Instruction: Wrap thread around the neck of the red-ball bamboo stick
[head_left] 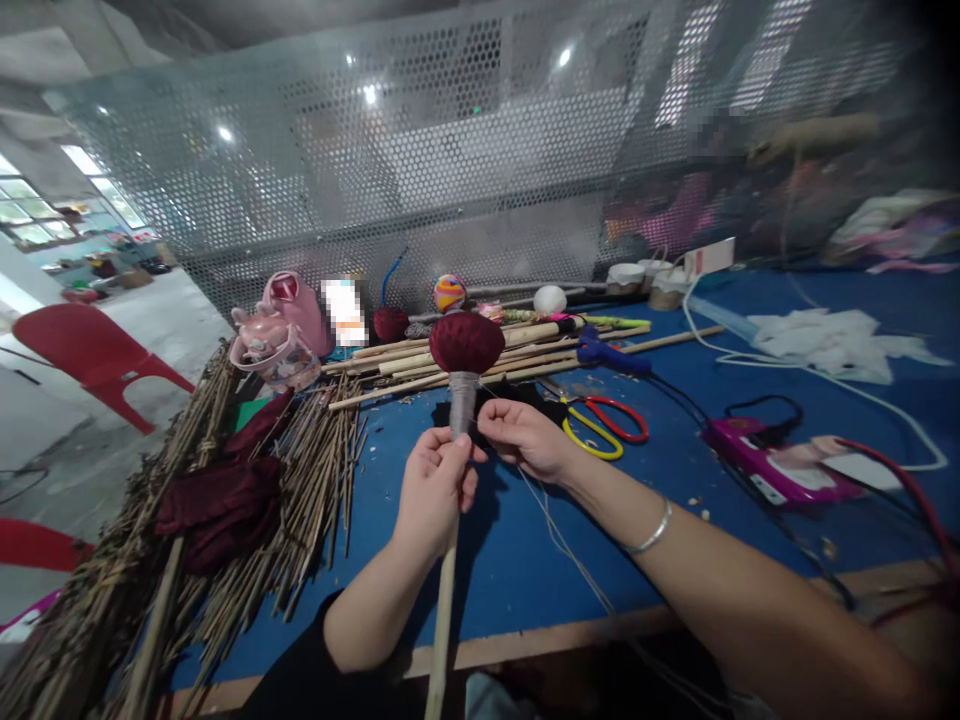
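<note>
Slack is our main risk

Centre frame, our left hand [439, 478] grips the stick [444, 610] beneath its dark red head [467, 345]; our right hand [525, 437] pinches thread [559, 540] (very fine, hard to follow). If the thread slackens, we judge the grey wrapping [463, 402] could slip.

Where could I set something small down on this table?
Bare blue tabletop shows between the twigs and the left hand, and between the held stick and the pale thread. Piled sticks crowd the back; cords crowd the purple power strip.
</note>
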